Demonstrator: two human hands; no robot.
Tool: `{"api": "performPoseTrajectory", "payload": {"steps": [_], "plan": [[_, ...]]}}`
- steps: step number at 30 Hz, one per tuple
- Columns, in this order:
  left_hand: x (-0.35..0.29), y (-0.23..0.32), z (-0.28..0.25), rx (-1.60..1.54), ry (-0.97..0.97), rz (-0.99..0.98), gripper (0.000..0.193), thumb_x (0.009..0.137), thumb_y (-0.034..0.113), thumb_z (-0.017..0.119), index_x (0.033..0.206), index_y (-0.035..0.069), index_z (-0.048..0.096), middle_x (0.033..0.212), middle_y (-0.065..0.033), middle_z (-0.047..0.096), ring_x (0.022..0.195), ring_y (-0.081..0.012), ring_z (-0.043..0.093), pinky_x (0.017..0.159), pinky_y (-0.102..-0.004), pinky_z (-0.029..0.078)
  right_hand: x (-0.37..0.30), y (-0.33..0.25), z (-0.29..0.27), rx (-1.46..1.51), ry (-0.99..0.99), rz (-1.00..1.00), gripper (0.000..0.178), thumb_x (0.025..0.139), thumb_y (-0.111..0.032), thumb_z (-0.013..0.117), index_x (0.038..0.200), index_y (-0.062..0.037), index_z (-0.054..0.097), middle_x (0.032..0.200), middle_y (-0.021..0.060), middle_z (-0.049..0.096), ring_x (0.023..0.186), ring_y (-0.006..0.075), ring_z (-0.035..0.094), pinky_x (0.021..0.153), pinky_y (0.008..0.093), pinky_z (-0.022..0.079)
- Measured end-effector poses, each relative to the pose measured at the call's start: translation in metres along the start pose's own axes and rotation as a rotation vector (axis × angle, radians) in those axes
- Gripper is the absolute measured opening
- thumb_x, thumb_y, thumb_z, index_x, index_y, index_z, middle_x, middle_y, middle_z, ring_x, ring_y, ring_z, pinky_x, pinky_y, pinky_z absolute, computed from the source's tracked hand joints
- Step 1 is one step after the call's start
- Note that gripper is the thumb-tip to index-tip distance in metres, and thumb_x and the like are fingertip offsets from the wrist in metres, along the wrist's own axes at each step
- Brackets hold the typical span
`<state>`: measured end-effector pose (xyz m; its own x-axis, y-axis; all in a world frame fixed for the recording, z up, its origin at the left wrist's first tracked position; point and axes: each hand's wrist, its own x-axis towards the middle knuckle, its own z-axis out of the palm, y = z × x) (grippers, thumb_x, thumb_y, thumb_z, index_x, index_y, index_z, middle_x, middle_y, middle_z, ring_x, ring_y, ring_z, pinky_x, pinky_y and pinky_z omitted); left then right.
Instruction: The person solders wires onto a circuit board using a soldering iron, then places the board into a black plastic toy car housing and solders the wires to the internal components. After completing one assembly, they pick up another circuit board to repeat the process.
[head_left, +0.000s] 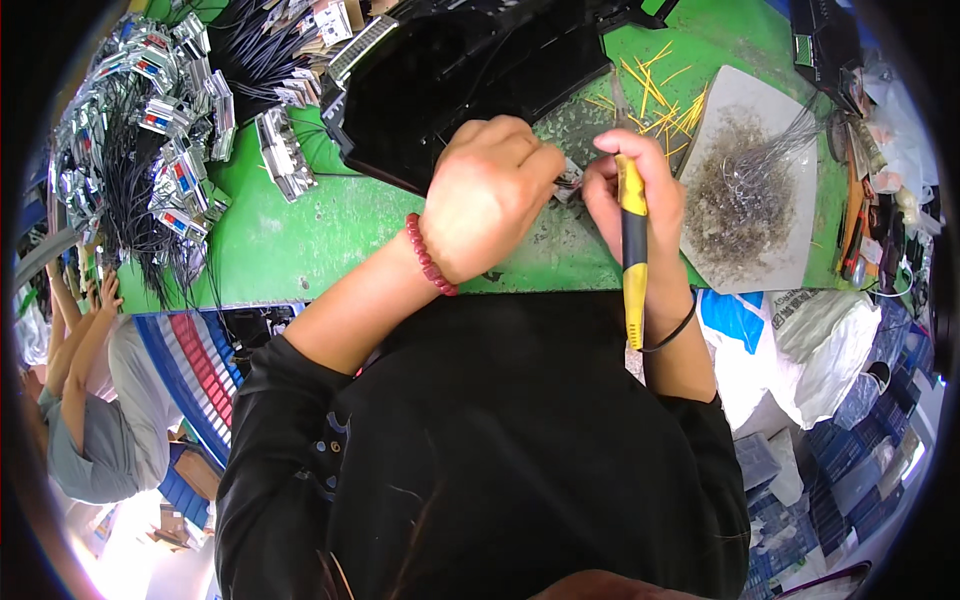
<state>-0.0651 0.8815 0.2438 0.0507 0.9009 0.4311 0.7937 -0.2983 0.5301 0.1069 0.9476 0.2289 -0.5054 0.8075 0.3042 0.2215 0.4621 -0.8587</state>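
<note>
In my right hand [655, 195] is a yellow-and-black soldering iron [634, 255], its handle angled down toward me and a dark cord trailing from its lower end. My left hand [490, 190], with a red bead bracelet at the wrist, is closed with its fingers bent down. Between the two hands sits a small, pale metallic part [568, 182], partly hidden by my left fingers, which seem to pinch it. A large black plastic housing [470, 70] lies just beyond my left hand.
Cut yellow wires [660, 100] lie near a grey board [790, 265] heaped with dark scraps and thin strands. Metal-cased parts with black cables [170, 120] crowd the green table [260, 260] at left. Another person's arms [85, 340] show at far left; white sacks [800, 350] at right.
</note>
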Motion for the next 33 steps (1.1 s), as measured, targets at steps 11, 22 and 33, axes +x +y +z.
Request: {"api": "performPoseTrajectory", "payload": {"steps": [11, 22, 33], "plan": [[0.008, 0.012, 0.008, 0.202, -0.031, -0.018, 0.011, 0.069, 0.010, 0.071, 0.074, 0.010, 0.062, 0.087, -0.0050, 0.061, 0.088, -0.0246, 0.060, 0.080, -0.0396, 0.043, -0.013, 0.011, -0.006, -0.306, 0.000, -0.241, 0.027, 0.075, 0.002, 0.074, 0.098, -0.0096, 0.065, 0.062, 0.0068, 0.058, 0.049, 0.0233, 0.057, 0.046, 0.0333, 0.042], [0.038, 0.021, -0.029, -0.482, 0.071, -0.235, 0.024, 0.081, -0.013, 0.050, 0.093, -0.002, 0.067, 0.098, -0.0136, 0.068, 0.091, -0.0233, 0.066, 0.082, -0.0308, 0.051, -0.012, 0.013, -0.007, -0.278, 0.011, -0.223, 0.026, 0.074, 0.000, 0.075, 0.095, -0.0109, 0.064, 0.059, 0.0058, 0.056, 0.049, 0.0236, 0.057, 0.046, 0.0328, 0.041], [0.001, 0.019, -0.034, -0.219, -0.078, 0.107, 0.022, 0.068, -0.001, 0.063, 0.090, 0.000, 0.064, 0.090, -0.0114, 0.065, 0.088, -0.0308, 0.066, 0.075, -0.0361, 0.056, -0.009, 0.010, -0.007, -0.258, 0.004, -0.165, 0.024, 0.078, -0.002, 0.074, 0.097, -0.0125, 0.063, 0.065, 0.0065, 0.060, 0.052, 0.0242, 0.059, 0.047, 0.0333, 0.043]]}}
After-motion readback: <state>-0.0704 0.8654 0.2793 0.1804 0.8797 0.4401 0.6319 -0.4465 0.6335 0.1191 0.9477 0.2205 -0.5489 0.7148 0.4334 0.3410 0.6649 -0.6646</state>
